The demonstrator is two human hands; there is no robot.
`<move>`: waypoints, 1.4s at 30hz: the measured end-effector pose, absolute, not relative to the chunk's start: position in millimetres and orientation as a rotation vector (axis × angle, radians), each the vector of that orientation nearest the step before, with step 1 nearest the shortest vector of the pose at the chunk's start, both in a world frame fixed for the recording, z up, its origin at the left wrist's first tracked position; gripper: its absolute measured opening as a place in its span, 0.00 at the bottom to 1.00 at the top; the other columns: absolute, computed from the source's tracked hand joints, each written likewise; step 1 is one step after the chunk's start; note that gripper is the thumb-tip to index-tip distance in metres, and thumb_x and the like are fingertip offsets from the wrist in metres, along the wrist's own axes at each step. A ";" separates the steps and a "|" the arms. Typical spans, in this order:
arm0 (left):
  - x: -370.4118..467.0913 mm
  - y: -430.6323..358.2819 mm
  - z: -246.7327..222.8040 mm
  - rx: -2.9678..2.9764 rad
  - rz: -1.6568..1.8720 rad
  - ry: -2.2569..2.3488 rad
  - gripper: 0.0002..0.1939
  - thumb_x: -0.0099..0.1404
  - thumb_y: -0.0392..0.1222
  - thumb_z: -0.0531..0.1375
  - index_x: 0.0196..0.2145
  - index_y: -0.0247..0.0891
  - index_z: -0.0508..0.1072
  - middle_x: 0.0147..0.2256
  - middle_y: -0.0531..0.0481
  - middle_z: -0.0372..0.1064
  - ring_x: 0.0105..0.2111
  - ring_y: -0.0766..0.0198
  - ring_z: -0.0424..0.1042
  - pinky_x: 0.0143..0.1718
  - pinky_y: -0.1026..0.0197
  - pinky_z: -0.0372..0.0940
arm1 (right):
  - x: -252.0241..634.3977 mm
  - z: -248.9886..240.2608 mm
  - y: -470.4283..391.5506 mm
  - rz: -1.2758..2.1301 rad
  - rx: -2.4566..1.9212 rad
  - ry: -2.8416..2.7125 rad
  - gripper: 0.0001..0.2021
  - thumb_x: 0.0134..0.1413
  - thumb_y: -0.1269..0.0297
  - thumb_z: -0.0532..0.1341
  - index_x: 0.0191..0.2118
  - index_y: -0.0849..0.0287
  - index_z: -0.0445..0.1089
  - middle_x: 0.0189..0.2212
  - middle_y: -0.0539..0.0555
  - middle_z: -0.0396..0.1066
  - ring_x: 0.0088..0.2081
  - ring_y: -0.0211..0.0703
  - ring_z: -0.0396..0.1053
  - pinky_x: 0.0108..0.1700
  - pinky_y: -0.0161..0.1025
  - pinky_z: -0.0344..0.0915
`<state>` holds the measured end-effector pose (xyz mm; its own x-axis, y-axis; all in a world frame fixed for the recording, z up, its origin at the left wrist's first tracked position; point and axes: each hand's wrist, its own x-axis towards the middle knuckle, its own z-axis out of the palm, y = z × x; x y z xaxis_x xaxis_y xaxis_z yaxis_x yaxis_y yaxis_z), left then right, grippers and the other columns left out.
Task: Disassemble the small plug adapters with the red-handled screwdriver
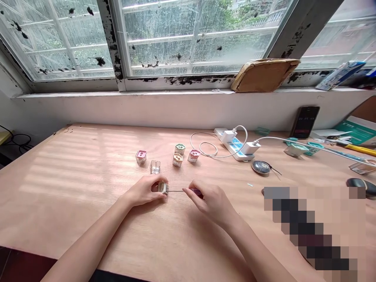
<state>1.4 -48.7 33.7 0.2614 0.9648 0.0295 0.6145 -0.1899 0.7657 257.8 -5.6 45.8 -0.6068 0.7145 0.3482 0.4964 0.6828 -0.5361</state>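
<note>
My left hand [150,190] is closed around a small clear plastic case [163,188], which lies tipped on the table. In my right hand [208,196] is a screwdriver [175,191], gripped by its dark handle. Its thin shaft points left, and the tip meets or nearly meets the case's right side; which, I cannot tell. Just beyond my left hand stands another clear case [155,167]. Farther back are a case with a pink top [141,156], one with a green top [180,149], one with an orange top [177,159] and one with a red top [194,155].
A white power strip [235,147] with plugged-in chargers and cables lies behind my right hand. A round dark object with a cord [261,167] sits nearby. Farther right are green pieces [296,149], a propped phone [305,122] and a yellow-handled tool [357,148]. Pixelation hides the lower right.
</note>
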 end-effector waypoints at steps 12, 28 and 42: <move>1.8 -48.1 33.1 1.889 0.696 1.436 0.16 0.59 0.40 0.65 0.46 0.40 0.74 0.37 0.53 0.72 0.35 0.63 0.66 0.36 0.63 0.60 | 258.1 46.4 -6.1 0.631 -0.937 -2.323 0.13 0.65 0.58 0.57 0.29 0.56 0.65 0.21 0.49 0.69 0.22 0.38 0.64 0.25 0.35 0.54; 0.5 -47.0 32.2 1.882 0.708 1.422 0.17 0.58 0.41 0.65 0.46 0.40 0.74 0.37 0.53 0.72 0.35 0.63 0.67 0.36 0.62 0.61 | 256.9 48.5 -7.0 0.761 -0.920 -2.315 0.06 0.63 0.61 0.57 0.35 0.55 0.66 0.24 0.48 0.70 0.24 0.39 0.66 0.27 0.34 0.57; 0.3 -47.8 32.0 1.888 0.705 1.437 0.17 0.58 0.41 0.65 0.46 0.41 0.74 0.37 0.53 0.72 0.36 0.62 0.68 0.37 0.62 0.62 | 256.8 45.4 -4.5 0.807 -0.918 -2.268 0.05 0.64 0.61 0.56 0.36 0.55 0.65 0.24 0.48 0.70 0.24 0.39 0.65 0.26 0.35 0.57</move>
<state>0.3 -47.8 32.0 0.2533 0.9670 0.0289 0.6146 -0.1839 0.7671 256.8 -4.5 45.4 -0.6102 0.7465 0.2653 0.4109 0.5845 -0.6996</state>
